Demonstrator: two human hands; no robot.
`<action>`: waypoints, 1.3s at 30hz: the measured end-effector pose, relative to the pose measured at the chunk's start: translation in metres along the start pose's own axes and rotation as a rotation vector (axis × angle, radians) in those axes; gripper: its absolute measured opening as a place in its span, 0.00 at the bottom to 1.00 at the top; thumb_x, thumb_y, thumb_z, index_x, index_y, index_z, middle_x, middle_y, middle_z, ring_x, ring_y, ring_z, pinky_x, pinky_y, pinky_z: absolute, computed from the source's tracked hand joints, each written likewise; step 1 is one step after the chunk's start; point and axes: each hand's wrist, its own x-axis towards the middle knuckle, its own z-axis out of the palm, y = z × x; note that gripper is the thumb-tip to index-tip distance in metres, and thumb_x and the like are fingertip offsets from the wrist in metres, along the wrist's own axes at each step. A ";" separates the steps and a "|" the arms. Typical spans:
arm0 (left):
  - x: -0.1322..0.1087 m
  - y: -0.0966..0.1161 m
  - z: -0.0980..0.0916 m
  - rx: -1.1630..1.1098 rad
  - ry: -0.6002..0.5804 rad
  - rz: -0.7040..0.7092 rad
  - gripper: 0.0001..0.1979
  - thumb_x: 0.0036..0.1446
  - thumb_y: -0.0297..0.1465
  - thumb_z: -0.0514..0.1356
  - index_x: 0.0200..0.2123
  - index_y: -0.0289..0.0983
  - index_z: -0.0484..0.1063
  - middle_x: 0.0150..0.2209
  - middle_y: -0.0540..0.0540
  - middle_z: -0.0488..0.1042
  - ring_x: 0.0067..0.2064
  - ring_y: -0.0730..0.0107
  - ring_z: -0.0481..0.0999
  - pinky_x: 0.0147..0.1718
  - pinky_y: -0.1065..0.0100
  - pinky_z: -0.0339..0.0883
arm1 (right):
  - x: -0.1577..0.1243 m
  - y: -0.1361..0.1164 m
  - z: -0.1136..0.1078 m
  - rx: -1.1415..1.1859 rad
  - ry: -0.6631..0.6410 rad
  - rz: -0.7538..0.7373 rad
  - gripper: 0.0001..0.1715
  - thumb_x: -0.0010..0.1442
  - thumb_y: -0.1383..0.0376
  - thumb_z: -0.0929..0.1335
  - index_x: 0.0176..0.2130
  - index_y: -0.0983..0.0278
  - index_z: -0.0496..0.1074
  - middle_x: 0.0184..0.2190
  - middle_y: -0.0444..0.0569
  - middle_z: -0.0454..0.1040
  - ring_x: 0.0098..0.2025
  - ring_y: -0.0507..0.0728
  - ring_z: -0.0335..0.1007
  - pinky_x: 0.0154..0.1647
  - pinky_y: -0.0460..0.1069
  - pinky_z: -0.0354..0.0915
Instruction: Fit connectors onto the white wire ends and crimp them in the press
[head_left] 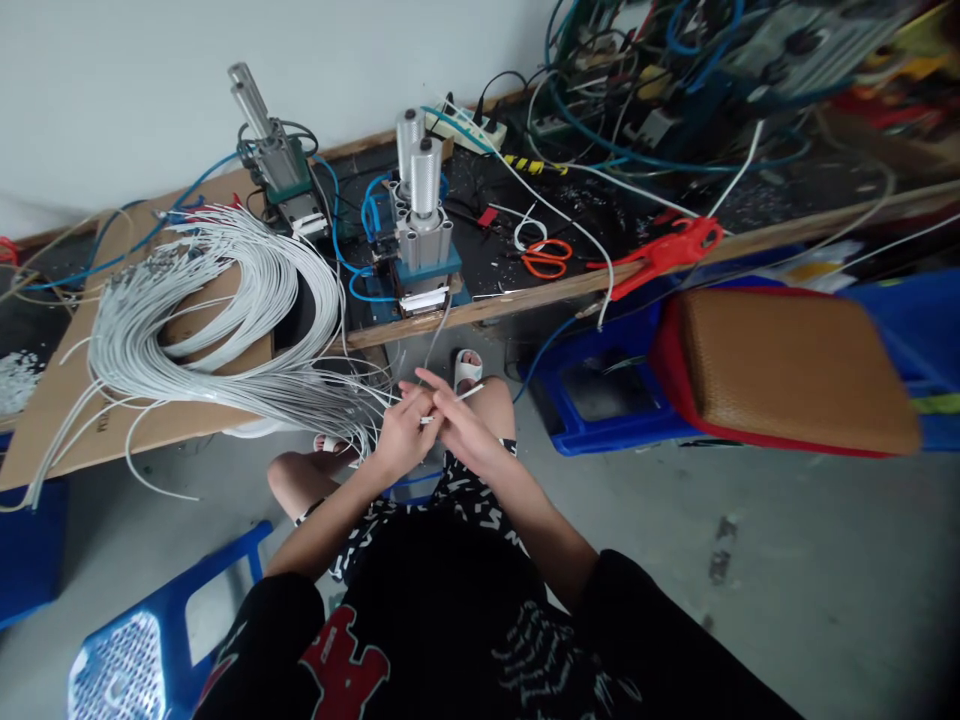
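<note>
My two hands meet in front of me, above my knees and just off the bench's front edge. My left hand (pixel 406 436) is closed, its fingers pinching a thin white cable (pixel 472 390). My right hand (pixel 469 432) overlaps it, thumb and fingers on the same cable and one finger stretched out to the left. A short length of the cable sticks out past the right hand; the fingers hide most of the rest. To the left lies a big coiled bundle of white cables (pixel 217 375), its loose ends trailing towards my hands.
On the bench stand a press with two knurled cylinders (pixel 425 200) and another press (pixel 274 165). Orange-handled scissors (pixel 546 260) and a red tool (pixel 667 250) lie to the right. Cardboard (pixel 67 430) lies under the bundle. Blue stools (pixel 172 610) and a brown cushioned seat (pixel 795 370) flank me.
</note>
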 end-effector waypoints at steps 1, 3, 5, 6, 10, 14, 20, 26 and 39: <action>0.000 0.000 -0.001 -0.006 -0.007 -0.022 0.08 0.71 0.31 0.55 0.41 0.37 0.73 0.35 0.46 0.76 0.36 0.69 0.76 0.37 0.69 0.70 | -0.002 -0.003 -0.003 -0.082 0.058 -0.097 0.34 0.57 0.45 0.74 0.58 0.53 0.72 0.59 0.50 0.77 0.62 0.59 0.71 0.66 0.57 0.66; -0.001 0.002 -0.005 -0.030 -0.045 -0.067 0.08 0.71 0.32 0.55 0.42 0.37 0.72 0.36 0.46 0.76 0.36 0.70 0.75 0.38 0.69 0.69 | -0.005 -0.013 -0.010 -0.266 0.192 -0.292 0.28 0.57 0.49 0.75 0.54 0.54 0.75 0.54 0.50 0.79 0.58 0.59 0.74 0.63 0.56 0.68; -0.002 0.004 -0.009 -0.058 -0.110 -0.100 0.07 0.71 0.32 0.54 0.42 0.38 0.71 0.36 0.47 0.75 0.36 0.71 0.74 0.38 0.69 0.68 | -0.009 -0.026 -0.017 -0.434 0.268 -0.392 0.18 0.60 0.52 0.74 0.46 0.57 0.80 0.44 0.49 0.83 0.49 0.58 0.79 0.55 0.54 0.72; -0.003 0.005 -0.011 -0.071 -0.136 -0.111 0.07 0.71 0.32 0.54 0.42 0.38 0.71 0.35 0.47 0.75 0.36 0.71 0.74 0.38 0.69 0.68 | -0.011 -0.032 -0.020 -0.493 0.274 -0.405 0.14 0.60 0.53 0.74 0.42 0.58 0.81 0.38 0.48 0.83 0.43 0.57 0.80 0.51 0.53 0.74; -0.007 0.007 -0.016 -0.119 -0.169 -0.174 0.08 0.71 0.32 0.53 0.41 0.38 0.71 0.36 0.47 0.74 0.37 0.70 0.74 0.40 0.69 0.67 | -0.013 -0.044 -0.025 -0.515 0.202 -0.372 0.13 0.60 0.54 0.75 0.41 0.59 0.82 0.33 0.47 0.84 0.36 0.56 0.81 0.44 0.51 0.74; -0.008 0.010 -0.018 -0.165 -0.180 -0.240 0.09 0.71 0.33 0.53 0.40 0.37 0.71 0.35 0.47 0.74 0.36 0.69 0.73 0.39 0.68 0.66 | -0.012 -0.038 -0.024 -0.429 0.150 -0.310 0.14 0.59 0.53 0.75 0.41 0.59 0.81 0.33 0.48 0.85 0.34 0.55 0.81 0.42 0.51 0.75; -0.006 0.015 -0.023 -0.176 -0.224 -0.312 0.09 0.70 0.34 0.53 0.39 0.37 0.70 0.32 0.49 0.73 0.32 0.72 0.71 0.35 0.70 0.64 | -0.010 -0.037 -0.026 -0.520 0.183 -0.358 0.15 0.61 0.52 0.74 0.39 0.59 0.84 0.33 0.48 0.83 0.33 0.54 0.78 0.38 0.49 0.73; -0.003 0.015 -0.023 -0.138 -0.364 -0.222 0.12 0.72 0.37 0.52 0.38 0.38 0.70 0.31 0.51 0.73 0.30 0.73 0.71 0.34 0.70 0.63 | -0.011 -0.044 -0.032 -0.607 0.085 -0.334 0.14 0.59 0.54 0.74 0.39 0.60 0.85 0.28 0.45 0.78 0.26 0.50 0.67 0.28 0.47 0.64; -0.006 0.016 -0.017 -0.020 -0.309 -0.193 0.13 0.72 0.36 0.53 0.36 0.38 0.71 0.28 0.52 0.73 0.28 0.74 0.71 0.31 0.71 0.62 | -0.012 -0.035 -0.032 -0.406 0.257 -0.222 0.15 0.50 0.53 0.79 0.33 0.61 0.82 0.24 0.46 0.80 0.26 0.52 0.71 0.29 0.49 0.68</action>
